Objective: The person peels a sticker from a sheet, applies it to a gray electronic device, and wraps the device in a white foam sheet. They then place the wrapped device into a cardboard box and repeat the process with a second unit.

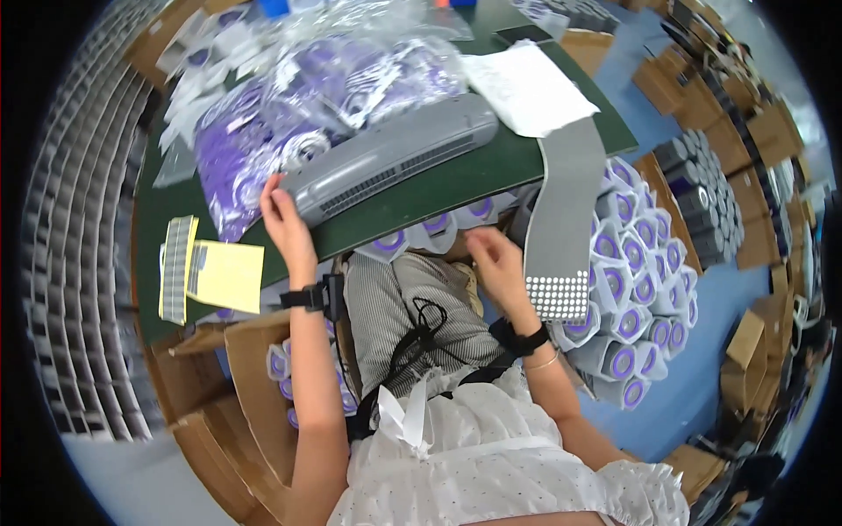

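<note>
A long grey plastic housing (pixel 399 158) with a slotted vent along its near side lies slantwise on the dark green table. My left hand (pixel 288 226) holds its left end, fingers up against the rounded tip. My right hand (pixel 500 267) is below the table's front edge, over my lap, its fingers curled together in a pinch. Whatever is between those fingers, if anything, is too small to make out. Just right of it, a grey strip (pixel 568 202) hangs over the table edge, with rows of small white round dots (pixel 558 296) at its lower end.
Clear bags of purple parts (pixel 254 131) lie behind the housing. A white sheet (pixel 531 88) covers the strip's upper end. Yellow sticker sheets (pixel 226 276) lie at the table's left. Wrapped purple-ringed cylinders (pixel 636 289) are stacked at right. Cardboard boxes (pixel 259 394) stand below left.
</note>
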